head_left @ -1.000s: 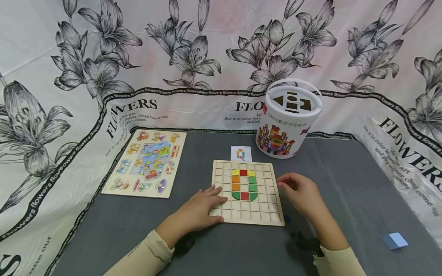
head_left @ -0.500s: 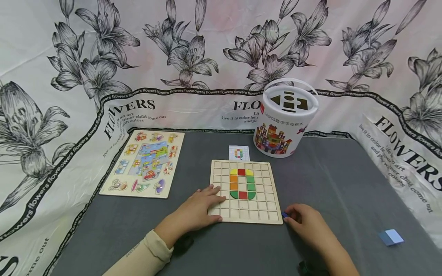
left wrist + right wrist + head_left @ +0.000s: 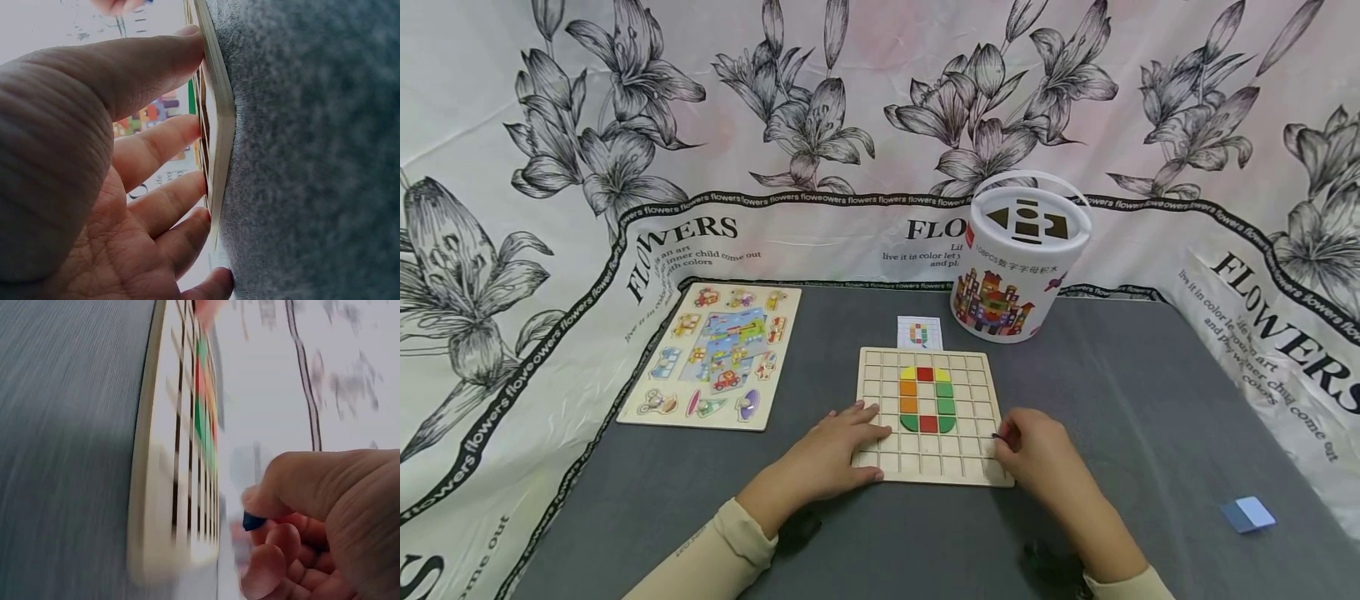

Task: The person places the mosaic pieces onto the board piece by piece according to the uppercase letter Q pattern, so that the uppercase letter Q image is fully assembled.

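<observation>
A wooden grid board lies on the grey table, with red, yellow, orange and green pieces set in its cells as a ring. My left hand rests spread on the board's left edge; in the left wrist view its thumb and fingertips touch the rim. Over the board's right edge, my right hand pinches a small blue block between thumb and fingers, apart from the board. Behind the board lies a pattern card showing a similar coloured ring with a small tail.
A white lidded bucket with a handle stands behind the board to the right. On the left lies a wooden picture puzzle board. A light-blue block sits at the far right of the table. A flowered cloth hangs behind.
My right hand has moved down to the blue block beside the board, picked it up, and lifted it up and left over the board's edge. The left hand has stayed in place.
</observation>
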Demonstrator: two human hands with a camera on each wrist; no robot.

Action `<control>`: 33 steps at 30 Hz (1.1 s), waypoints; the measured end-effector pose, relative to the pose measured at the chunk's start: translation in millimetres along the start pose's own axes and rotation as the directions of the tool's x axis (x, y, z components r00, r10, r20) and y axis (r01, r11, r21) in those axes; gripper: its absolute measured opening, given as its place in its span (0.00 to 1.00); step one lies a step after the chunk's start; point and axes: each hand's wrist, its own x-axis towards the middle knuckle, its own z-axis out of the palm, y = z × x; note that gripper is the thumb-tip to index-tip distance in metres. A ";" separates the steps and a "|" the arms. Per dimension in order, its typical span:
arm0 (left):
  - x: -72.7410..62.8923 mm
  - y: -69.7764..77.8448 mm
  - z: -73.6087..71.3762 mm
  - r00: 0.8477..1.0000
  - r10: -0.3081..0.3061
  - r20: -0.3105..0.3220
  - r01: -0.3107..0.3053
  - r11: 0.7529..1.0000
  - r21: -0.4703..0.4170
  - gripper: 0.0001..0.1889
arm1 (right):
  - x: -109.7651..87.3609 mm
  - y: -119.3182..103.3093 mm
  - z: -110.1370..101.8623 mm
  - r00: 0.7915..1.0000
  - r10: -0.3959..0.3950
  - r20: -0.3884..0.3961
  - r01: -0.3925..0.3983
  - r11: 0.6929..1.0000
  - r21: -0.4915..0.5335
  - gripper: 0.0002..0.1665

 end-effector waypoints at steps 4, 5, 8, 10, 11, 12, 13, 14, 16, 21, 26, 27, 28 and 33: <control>0.1 0.7 3.2 1.000 0.002 -0.005 -0.002 1.000 0.010 0.31 | 12.8 -23.1 16.0 0.995 -0.099 0.026 0.099 0.995 -0.006 0.10; 0.4 1.1 4.1 1.000 0.005 -0.005 -0.005 1.000 0.012 0.31 | 14.2 -26.3 19.7 0.993 -0.108 0.039 0.108 0.994 -0.007 0.10; 0.8 3.6 5.1 1.000 0.016 -0.005 -0.016 1.000 0.017 0.31 | 15.3 -29.8 26.5 0.992 -0.103 0.069 0.104 0.995 0.002 0.12; 0.7 5.7 5.1 1.000 0.019 -0.006 -0.019 1.000 0.016 0.31 | 14.0 -28.7 27.3 0.991 -0.105 0.081 0.103 0.994 0.021 0.12; 0.5 6.7 4.8 1.000 0.019 -0.007 -0.019 1.000 0.016 0.32 | 13.0 -27.5 26.8 0.990 -0.110 0.089 0.107 0.994 0.036 0.12; 0.1 7.5 4.5 1.000 0.017 -0.008 -0.017 1.000 0.017 0.32 | 11.8 -25.7 26.1 0.988 -0.121 0.098 0.116 0.992 0.056 0.12; -0.3 8.0 4.2 1.000 0.015 -0.007 -0.015 1.000 0.017 0.32 | 10.8 -23.9 25.1 0.986 -0.132 0.107 0.123 0.989 0.079 0.11; -0.8 8.6 3.7 1.000 0.015 -0.007 -0.015 1.000 0.019 0.32 | 9.7 -21.9 23.9 0.983 -0.141 0.116 0.130 0.987 0.098 0.11; -1.3 8.8 3.2 1.000 0.015 -0.004 -0.015 1.000 0.020 0.31 | 7.7 -17.6 21.9 0.982 -0.144 0.126 0.128 0.983 0.130 0.09; -2.5 8.0 2.7 1.000 0.015 -0.001 -0.015 1.000 0.019 0.32 | 5.7 -10.6 20.6 0.986 -0.131 0.107 0.117 0.985 0.129 0.06; -3.8 7.8 2.9 1.000 0.006 0.003 -0.006 1.000 0.014 0.32 | 6.1 -11.8 25.3 0.985 -0.141 0.101 0.129 0.985 0.115 0.04; -3.8 7.7 3.0 1.000 0.007 0.002 -0.007 1.000 0.015 0.32 | 6.0 -12.4 26.2 0.985 -0.143 0.095 0.132 0.985 0.112 0.04; -4.0 7.7 3.0 1.000 0.008 0.003 -0.008 1.000 0.015 0.32 | 5.9 -12.9 26.9 0.985 -0.146 0.087 0.137 0.985 0.109 0.04; -3.7 7.1 2.8 1.000 0.013 0.004 -0.013 1.000 0.015 0.32 | 5.3 -15.3 26.3 0.987 -0.136 0.084 0.126 0.986 0.109 0.04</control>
